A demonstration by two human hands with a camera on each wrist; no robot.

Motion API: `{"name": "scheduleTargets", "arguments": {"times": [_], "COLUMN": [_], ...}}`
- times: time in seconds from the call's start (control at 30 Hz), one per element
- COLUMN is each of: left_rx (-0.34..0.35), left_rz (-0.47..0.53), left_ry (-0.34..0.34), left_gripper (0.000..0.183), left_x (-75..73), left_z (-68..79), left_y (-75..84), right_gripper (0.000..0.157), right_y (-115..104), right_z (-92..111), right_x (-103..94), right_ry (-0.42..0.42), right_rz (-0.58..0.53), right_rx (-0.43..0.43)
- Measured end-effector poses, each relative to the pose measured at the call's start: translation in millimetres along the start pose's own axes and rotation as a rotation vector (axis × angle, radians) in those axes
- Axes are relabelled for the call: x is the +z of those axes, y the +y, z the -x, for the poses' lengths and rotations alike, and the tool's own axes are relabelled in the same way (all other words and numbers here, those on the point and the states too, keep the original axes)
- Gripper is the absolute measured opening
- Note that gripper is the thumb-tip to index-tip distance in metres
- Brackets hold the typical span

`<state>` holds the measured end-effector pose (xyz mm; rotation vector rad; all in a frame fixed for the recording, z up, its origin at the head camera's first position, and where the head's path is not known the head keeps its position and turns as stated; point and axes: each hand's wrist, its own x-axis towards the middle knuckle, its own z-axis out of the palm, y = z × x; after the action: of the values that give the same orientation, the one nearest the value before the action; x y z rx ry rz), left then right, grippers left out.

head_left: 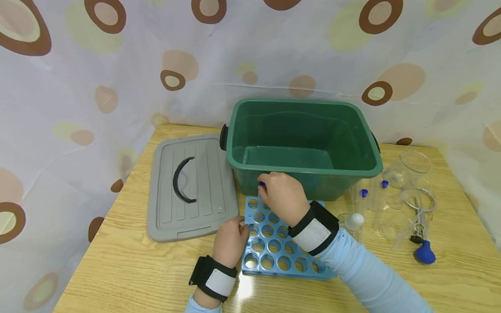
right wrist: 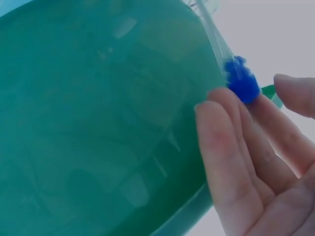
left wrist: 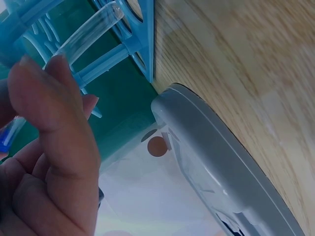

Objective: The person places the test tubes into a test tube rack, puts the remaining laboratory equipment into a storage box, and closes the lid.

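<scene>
1. Now, the tube (left wrist: 91, 32) sits in the back-left part of the rack (head_left: 285, 274), cap (right wrist: 242, 82) up.
2. Right hand (head_left: 283, 198): loose, fingers against the cap, thumb apart; light, straight guidance should suit.
3. Left hand (head_left: 230, 242) is at the rack's left edge; whether it grips, I cannot tell. Steadying there should limit wobble.
</scene>
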<state>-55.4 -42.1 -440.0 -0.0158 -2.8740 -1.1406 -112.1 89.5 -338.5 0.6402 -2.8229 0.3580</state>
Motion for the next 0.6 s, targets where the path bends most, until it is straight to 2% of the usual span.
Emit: {"name": "scheduleTargets", "arguments": {"times": [0.1, 0.17, 0.27, 0.33, 0.4, 0.5, 0.6], "left_rx": [-0.003, -0.014, -0.029, -0.028, -0.019, -0.006, -0.002], "left_rz": [0.009, 0.019, 0.023, 0.016, 0.009, 0.001, 0.005], "left_ry": [-0.012, -0.021, -0.026, -0.024, -0.020, -0.019, -0.020], "left_gripper": [0.020, 0.021, 0.022, 0.022, 0.022, 0.023, 0.023], "left_x": [-0.5, -0.8, -1.9, -2.3, -2.6, -2.3, -1.5], "left_z": [1.0, 2.6, 4.8, 5.5, 5.3, 4.4, 3.6], "left_y": [-0.5, -0.3, 0.3, 1.0, 2.3, 4.0, 5.6], "right_gripper": [0.015, 0.017, 0.019, 0.019, 0.020, 0.024, 0.032], "right_y": [1, 4, 15, 29, 48, 81, 117], "right_z": [3, 7, 15, 22, 31, 44, 51], "right_x": [-6.6, -18.3, -49.5, -75.7, -103.1, -135.6, -154.3], "right_ry": [0.000, 0.008, 0.058, 0.139, 0.207, 0.325, 0.356], "right_rz": [-0.001, -0.011, -0.051, -0.081, -0.137, -0.150, -0.115], "right_rx": [0.006, 0.013, 0.048, 0.086, 0.166, 0.320, 0.492]}}
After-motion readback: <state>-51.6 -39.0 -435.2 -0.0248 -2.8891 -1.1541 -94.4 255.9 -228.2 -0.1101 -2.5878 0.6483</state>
